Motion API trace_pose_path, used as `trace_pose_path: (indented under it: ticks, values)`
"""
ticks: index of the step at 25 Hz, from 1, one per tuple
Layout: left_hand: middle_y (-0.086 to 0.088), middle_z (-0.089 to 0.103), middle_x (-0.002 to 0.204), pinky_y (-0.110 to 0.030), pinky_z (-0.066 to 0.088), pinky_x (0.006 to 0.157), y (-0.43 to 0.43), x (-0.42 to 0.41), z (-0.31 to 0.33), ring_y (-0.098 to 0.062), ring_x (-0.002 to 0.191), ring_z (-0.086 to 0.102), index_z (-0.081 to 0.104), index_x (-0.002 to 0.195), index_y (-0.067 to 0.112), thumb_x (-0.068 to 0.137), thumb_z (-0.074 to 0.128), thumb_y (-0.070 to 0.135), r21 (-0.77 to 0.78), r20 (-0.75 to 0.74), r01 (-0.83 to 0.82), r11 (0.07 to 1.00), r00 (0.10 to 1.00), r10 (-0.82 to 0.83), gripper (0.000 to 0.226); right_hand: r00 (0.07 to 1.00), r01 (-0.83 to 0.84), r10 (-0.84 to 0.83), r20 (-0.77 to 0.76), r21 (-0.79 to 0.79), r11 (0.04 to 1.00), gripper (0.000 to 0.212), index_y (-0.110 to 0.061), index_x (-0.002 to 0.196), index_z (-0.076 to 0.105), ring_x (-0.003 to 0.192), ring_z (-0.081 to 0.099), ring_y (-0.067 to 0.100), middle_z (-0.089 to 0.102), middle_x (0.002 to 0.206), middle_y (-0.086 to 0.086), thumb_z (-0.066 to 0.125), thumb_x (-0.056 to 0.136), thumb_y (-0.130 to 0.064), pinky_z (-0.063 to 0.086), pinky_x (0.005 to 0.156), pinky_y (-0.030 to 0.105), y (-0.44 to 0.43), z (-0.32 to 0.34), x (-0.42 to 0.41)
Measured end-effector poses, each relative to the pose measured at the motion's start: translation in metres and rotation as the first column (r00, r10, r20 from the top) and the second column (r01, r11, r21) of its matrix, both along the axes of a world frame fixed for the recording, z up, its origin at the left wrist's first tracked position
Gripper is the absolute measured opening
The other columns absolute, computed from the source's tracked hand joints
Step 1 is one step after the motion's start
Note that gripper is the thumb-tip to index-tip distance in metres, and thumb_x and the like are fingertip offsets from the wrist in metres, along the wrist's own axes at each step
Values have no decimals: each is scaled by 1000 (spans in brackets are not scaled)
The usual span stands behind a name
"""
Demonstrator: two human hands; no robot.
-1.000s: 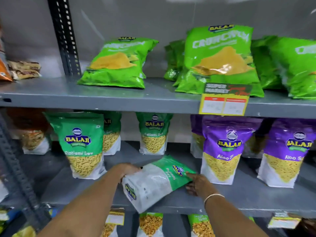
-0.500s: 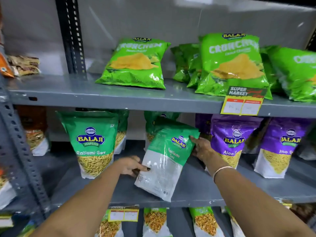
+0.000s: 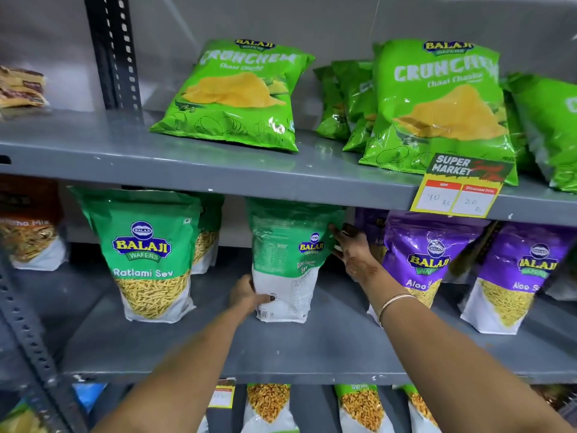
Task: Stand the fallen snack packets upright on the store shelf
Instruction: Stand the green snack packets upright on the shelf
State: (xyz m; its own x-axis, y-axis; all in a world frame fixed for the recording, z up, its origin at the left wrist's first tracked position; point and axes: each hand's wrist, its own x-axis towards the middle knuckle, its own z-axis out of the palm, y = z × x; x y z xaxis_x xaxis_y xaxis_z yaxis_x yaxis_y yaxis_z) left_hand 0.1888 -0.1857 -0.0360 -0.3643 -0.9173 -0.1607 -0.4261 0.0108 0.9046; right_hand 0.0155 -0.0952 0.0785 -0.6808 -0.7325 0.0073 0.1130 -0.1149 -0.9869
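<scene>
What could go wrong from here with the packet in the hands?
1. The packet, gripped low by the left hand and steadied by the right hand, may tip once released.
2. The right hand is close to the purple packet; pulling back could knock it over.
3. The packet shows its barcode side, so it may end up facing backwards.

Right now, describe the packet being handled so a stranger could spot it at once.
Find the grey middle shelf, under the green Crunchem bags. Between the green Ratlami Sev packet and the purple Aloo Sev packets stands the held packet, left grip at its base, right grip touching its side. Unlike its neighbours, it shows its back: small print and a barcode.
</scene>
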Motion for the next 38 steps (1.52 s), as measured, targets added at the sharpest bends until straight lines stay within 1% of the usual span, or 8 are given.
trace_pose_path:
  ticks: [4, 8, 13, 17, 22, 28, 33, 38]
  values:
    - [-16, 61, 125, -35, 49, 91, 0, 2, 0, -30, 113, 58, 48, 122, 2, 64, 83, 15, 3, 73, 54, 999, 996, -54, 69, 966, -222, 249, -66, 281, 934, 39, -4, 117, 48, 79, 55, 4, 62, 98, -4, 64, 85, -17, 48, 48, 8, 22, -29, 5]
    - [-12, 53, 130, -28, 41, 85, 5, 9, 7, -28, 119, 52, 32, 134, 3, 70, 77, 9, 14, 150, 154, 988, 976, -155, 78, 929, -352, 349, 122, 575, 738, 42, -9, 106, 43, 63, 49, 10, 53, 83, -1, 67, 81, -33, 41, 50, 24, 28, -79, 23]
    - [-6, 59, 86, -20, 48, 66, 5, 24, 13, -12, 74, 55, 47, 121, 11, 78, 56, -2, 281, 137, 344, 896, 910, -392, 46, 949, -297, 312, 52, 494, 818, 45, -20, 101, 36, 71, 44, 6, 48, 102, 1, 71, 72, -25, 35, 60, 23, 25, -88, 36]
    - [-6, 57, 104, -26, 37, 84, 8, 23, 19, -14, 100, 51, 57, 90, 13, 87, 59, 11, 254, 41, 261, 932, 959, -280, 5, 850, -419, 525, -37, 556, 718, 77, -25, 136, 30, 104, 43, 11, 39, 120, -5, 71, 73, -7, 41, 72, 24, 35, -83, 30]
    - [-10, 38, 146, -28, 33, 105, 23, 4, 23, -18, 131, 38, 18, 147, 12, 73, 72, -4, 41, -80, 256, 966, 964, -252, 93, 853, -376, 504, -135, 512, 772, 77, -9, 125, 22, 98, 49, 7, 42, 119, 1, 77, 71, -8, 41, 60, 11, 28, -93, 36]
    - [-20, 50, 132, -28, 41, 90, 19, -5, 37, -23, 114, 49, 21, 147, 9, 78, 67, -4, 111, -98, 273, 956, 960, -263, 83, 846, -390, 512, -148, 482, 785, 68, -7, 127, 42, 81, 55, 5, 55, 111, 5, 77, 68, -4, 46, 56, 17, 34, -87, 9]
    - [-14, 54, 121, -26, 37, 83, 15, -18, 41, -17, 101, 46, 45, 107, 9, 78, 71, 7, 35, 18, 146, 989, 989, -147, 39, 903, -316, 420, -94, 520, 794, 65, -3, 131, 34, 72, 59, 17, 55, 104, 11, 67, 76, 8, 53, 48, 23, 29, -82, -21]
    - [-22, 57, 130, -24, 42, 79, 15, -22, 37, -20, 102, 54, 41, 131, 2, 79, 68, -1, 24, -96, 50, 998, 994, -47, 59, 898, -378, 435, -72, 382, 843, 66, 3, 129, 41, 87, 62, 19, 59, 127, 21, 69, 70, 15, 54, 56, 15, 23, -86, -29]
